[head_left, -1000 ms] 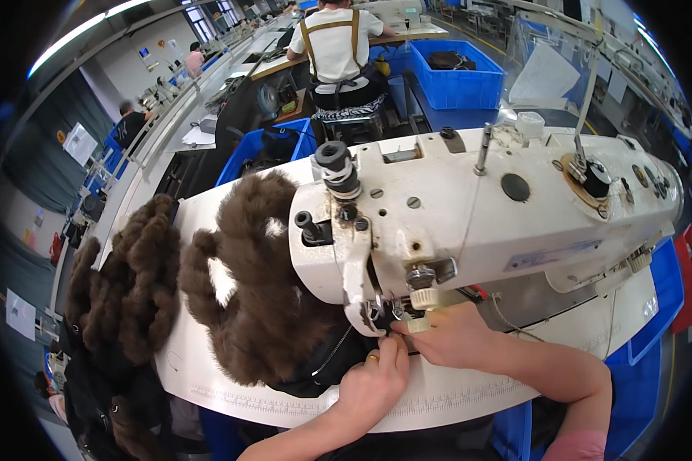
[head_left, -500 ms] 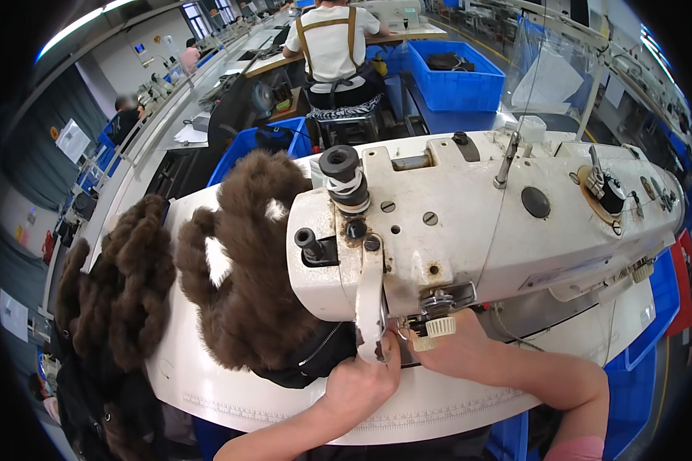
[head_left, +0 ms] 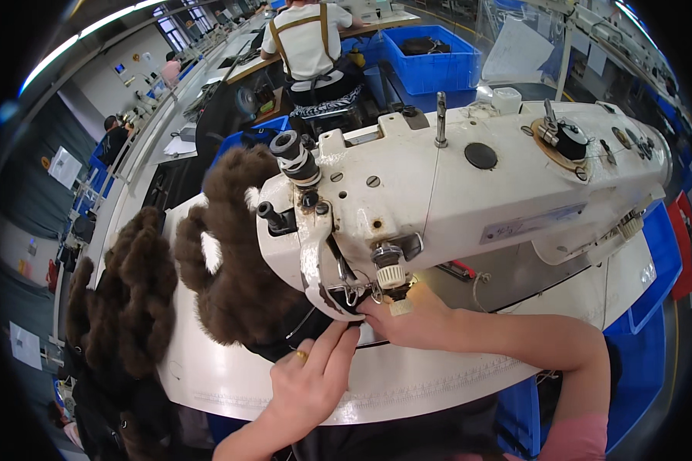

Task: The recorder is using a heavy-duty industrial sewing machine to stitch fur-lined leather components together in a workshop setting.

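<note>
A white sewing machine [head_left: 438, 184] stands across the table, its needle area partly hidden by the machine head and my fingers. Under it lies a black garment piece [head_left: 288, 338] with a metal zipper and thick brown fur trim [head_left: 238, 261] heaped to the left. My left hand [head_left: 311, 376], a ring on one finger, has its fingers stretched toward the presser area, tips on the edge of the black cloth. Close to the needle, my right hand [head_left: 415, 316] is closed with its fingertips on the black cloth; part of it is behind the tension knobs.
More brown fur pieces [head_left: 134, 292] with black cloth hang over the table's left side. The white tabletop [head_left: 407, 384] carries a printed ruler near its front edge. Blue bins [head_left: 638, 369] stand at the right. Ahead, a person [head_left: 307, 46] sits with their back to me beside another blue bin [head_left: 430, 65].
My left hand has drawn back from the machine head and its fingers have straightened. The right hand has shifted left toward the presser area. The whole view has tilted slightly.
</note>
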A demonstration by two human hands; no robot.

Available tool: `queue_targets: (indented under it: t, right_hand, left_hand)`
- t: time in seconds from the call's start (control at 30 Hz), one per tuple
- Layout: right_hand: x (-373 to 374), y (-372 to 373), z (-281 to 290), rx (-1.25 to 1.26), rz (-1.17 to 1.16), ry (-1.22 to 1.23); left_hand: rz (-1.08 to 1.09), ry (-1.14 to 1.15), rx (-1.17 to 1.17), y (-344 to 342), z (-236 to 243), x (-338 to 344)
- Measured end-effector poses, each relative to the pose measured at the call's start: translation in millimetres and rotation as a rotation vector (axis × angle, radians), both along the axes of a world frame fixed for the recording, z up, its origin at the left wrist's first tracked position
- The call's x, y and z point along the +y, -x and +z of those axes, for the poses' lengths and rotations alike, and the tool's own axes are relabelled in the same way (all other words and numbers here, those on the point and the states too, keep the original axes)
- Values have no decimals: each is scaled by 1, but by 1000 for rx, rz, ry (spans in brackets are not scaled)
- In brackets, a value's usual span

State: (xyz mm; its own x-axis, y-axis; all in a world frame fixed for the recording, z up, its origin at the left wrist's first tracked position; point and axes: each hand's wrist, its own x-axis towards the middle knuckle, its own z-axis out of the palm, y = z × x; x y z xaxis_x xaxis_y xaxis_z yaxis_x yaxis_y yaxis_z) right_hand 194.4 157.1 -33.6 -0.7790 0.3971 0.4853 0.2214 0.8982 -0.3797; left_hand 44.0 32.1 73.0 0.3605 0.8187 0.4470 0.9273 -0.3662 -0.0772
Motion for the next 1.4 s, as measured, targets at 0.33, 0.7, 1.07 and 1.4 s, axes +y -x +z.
queue_targets:
  t: [0.33,0.7,1.07,1.4]
  right_hand:
    - [4,-8,12,129,-6,12]
    - [3,-10,11,177,16,39]
    - [-5,-18,18,-16,-19,27]
    - [-14,-24,24,64,-82,-11]
  left_hand:
    - [-56,473,515,17,24,49]
    - [200,1547,0,14,69,75]
    - [-70,687,-419,39,9,54]
    - [1,861,-255,38,12,43]
